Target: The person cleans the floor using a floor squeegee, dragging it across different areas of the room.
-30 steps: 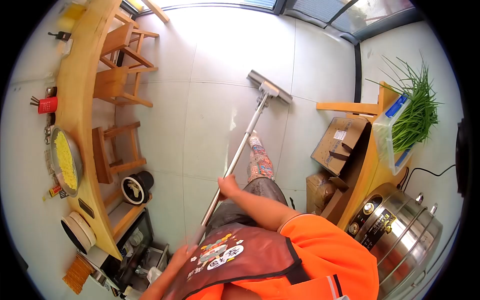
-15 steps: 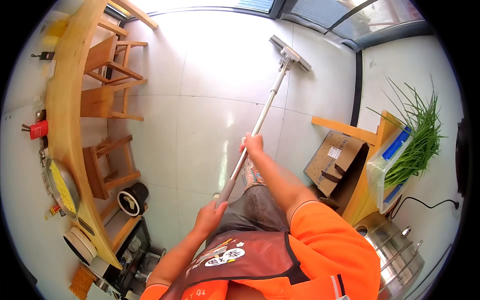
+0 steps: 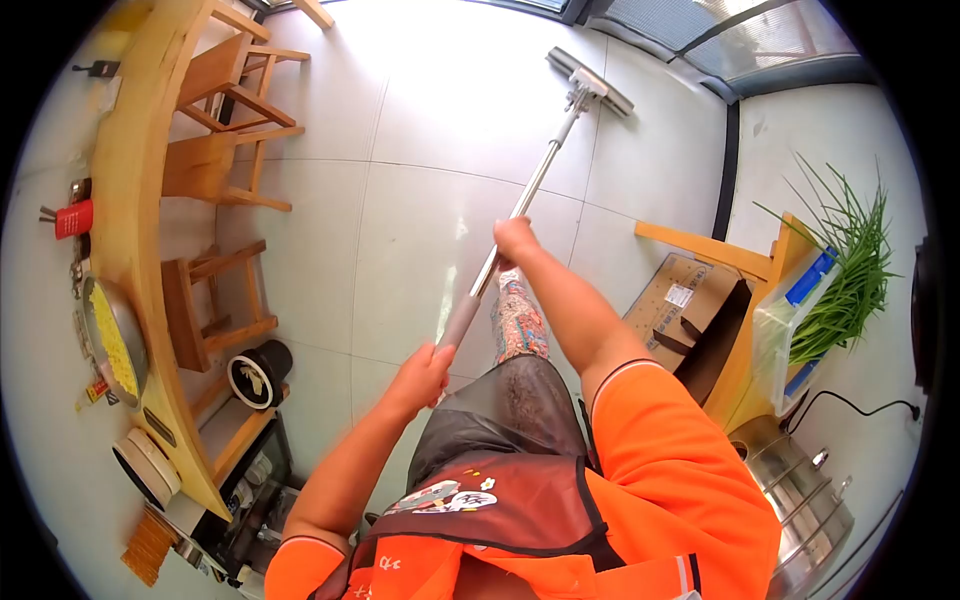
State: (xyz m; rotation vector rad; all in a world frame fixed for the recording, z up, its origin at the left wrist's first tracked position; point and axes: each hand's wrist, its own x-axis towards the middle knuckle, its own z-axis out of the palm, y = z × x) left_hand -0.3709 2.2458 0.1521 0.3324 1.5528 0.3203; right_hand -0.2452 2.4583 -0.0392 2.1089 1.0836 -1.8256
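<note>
A long-handled mop [image 3: 540, 172] slants away from me, its wide flat head [image 3: 590, 82] lying on the pale tiled floor near the glass doors. Around the grey grip at the lower end of the pole, my left hand [image 3: 422, 376] is closed. Further up, my right hand [image 3: 515, 240] wraps round the metal part of the pole. Beneath the hands my leg and dark apron show.
Wooden stools [image 3: 205, 165] stand along the wooden counter [image 3: 130, 200] at left, with a bowl of yellow food [image 3: 115, 340] on it. A black bin [image 3: 262, 374] sits below. At right are a cardboard box [image 3: 685, 305] and a plastic tub [image 3: 775, 345] of green stalks.
The mop head has shifted slightly up and to the right in view. My right hand moved a little with the pole, and my left hand has risen. The whole view tilted slightly.
</note>
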